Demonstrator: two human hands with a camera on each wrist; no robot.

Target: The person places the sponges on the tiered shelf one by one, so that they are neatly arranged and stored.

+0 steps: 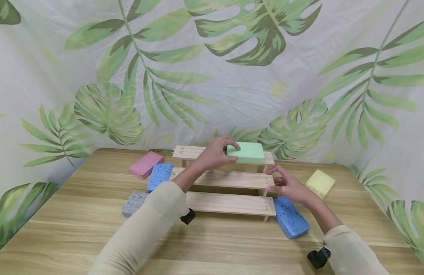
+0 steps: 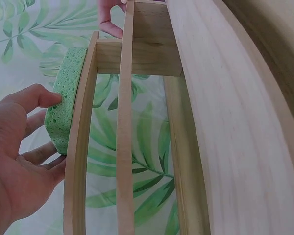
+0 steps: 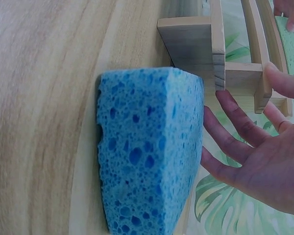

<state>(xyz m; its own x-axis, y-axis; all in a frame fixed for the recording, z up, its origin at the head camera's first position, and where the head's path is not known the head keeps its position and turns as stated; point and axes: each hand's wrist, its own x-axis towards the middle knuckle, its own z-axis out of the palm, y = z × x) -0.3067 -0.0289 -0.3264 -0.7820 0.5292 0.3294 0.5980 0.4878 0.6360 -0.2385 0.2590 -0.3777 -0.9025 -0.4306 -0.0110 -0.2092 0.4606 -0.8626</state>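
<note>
A green sponge lies flat along the right part of the top step of a three-step wooden rack. My left hand holds its left end, thumb in front and fingers over it; in the left wrist view the green sponge meets the board. At the rack's right side, my right hand grips the end of the middle step between thumb and index finger. The other fingers spread loosely beside a blue sponge in the right wrist view.
Left of the rack lie a pink sponge, another blue sponge and a grey sponge. A yellow sponge is on the table at the right. Behind the table hangs a leaf-patterned cloth.
</note>
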